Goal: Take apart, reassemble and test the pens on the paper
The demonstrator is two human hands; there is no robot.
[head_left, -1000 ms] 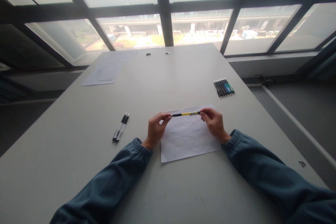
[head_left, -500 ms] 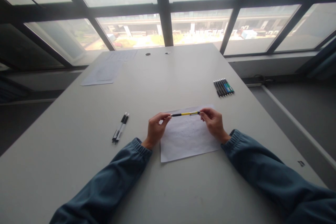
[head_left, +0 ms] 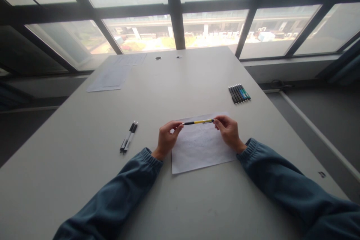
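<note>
A yellow and black pen (head_left: pixel 198 122) is held level between both hands, just above a white sheet of paper (head_left: pixel 200 149) lying on the grey table (head_left: pixel 180 82). My left hand (head_left: pixel 166 138) pinches the pen's black left end with thumb and fingers. My right hand (head_left: pixel 229 132) pinches its right end. Both wrists hover over the near edges of the sheet. Dark blue sleeves cover both arms.
Two black and white pens (head_left: pixel 129 137) lie side by side to the left. A row of several dark pens (head_left: pixel 239 93) lies at the right, near the table's edge. Papers (head_left: pixel 114 75) lie at the far left corner. Large windows stand behind the table.
</note>
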